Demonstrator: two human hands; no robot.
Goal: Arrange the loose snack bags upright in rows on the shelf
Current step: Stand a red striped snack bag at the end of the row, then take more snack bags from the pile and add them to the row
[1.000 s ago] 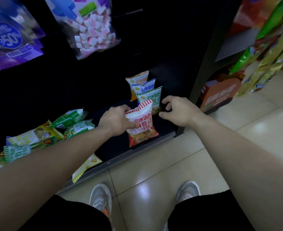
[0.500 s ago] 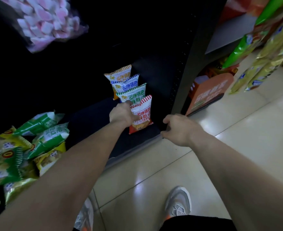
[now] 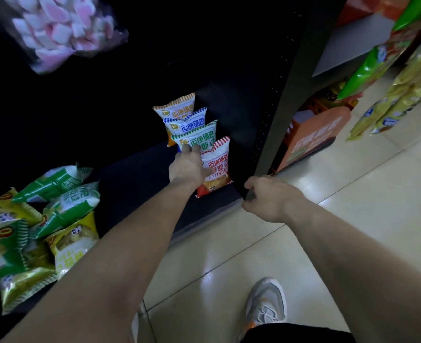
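1. Red-striped snack bag [image 3: 217,164]: upright at the shelf [image 3: 140,174] front, our left hand [image 3: 187,167] fingers resting against its left side, grip unclear.
2. Green, blue, orange bags [image 3: 197,134]: upright in a row beyond those fingers.
3. Right hand [image 3: 269,198]: fingers curled, empty, at the shelf edge.
4. Loose bags [image 3: 63,206]: heaped well left.

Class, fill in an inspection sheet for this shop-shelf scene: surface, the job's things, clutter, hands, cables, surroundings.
Surface: dark bottom shelf, bare in the middle.
Job's things: four bags upright in one row at the right end; red-striped bag in front, then green-striped bag, blue-striped bag, orange-striped bag.
Clutter: loose pile of green and yellow bags lying flat at left.
Hands: left hand against the front bags; right hand curled at the shelf corner, holding nothing.
Cables: nothing seen.
Surroundings: marshmallow bag above, tiled floor, neighbouring snack rack.
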